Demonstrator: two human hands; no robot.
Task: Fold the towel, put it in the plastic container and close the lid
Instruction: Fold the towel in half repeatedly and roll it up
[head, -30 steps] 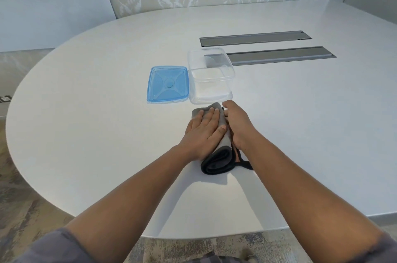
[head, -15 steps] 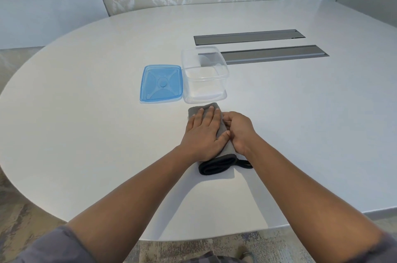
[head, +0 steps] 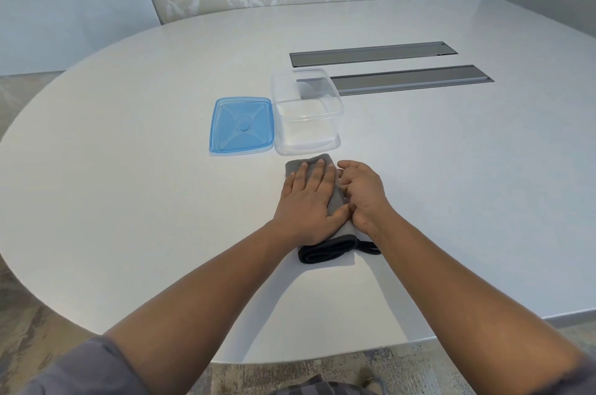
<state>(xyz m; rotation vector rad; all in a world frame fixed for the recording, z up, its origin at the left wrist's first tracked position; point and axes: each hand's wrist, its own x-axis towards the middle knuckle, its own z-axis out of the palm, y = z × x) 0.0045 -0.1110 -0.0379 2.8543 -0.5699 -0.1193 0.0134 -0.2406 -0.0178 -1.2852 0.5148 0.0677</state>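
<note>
Because the white table (head: 129,169) is wide and smooth, the folded bundle has nothing to grip against, so I judge a sideways push could slide it rather than tighten it. The clear plastic container (head: 306,111) stands open just beyond the hands, its near wall close to the far end of the towel, and a careless forward shove might knock it back toward the two grey slot covers (head: 409,80) set in the tabletop. The blue lid (head: 240,126) lies flat, touching or almost touching the container's left side, so it could be nudged along with it. The grey towel (head: 322,249) rests on the table as a long narrow fold running from the container toward the person; it looks longer than the container is wide, so in my view it may need one more fold or it will bunch over the rim and stop the lid from seating. The left hand (head: 308,201) lies spread and flat on top of it, pressing down. The right hand (head: 362,193) has its fingers curled against the towel's right edge, apparently pinching the cloth. A dark loop (head: 367,248) sticks out at the near end and could snag or spring the layers open when lifted
</note>
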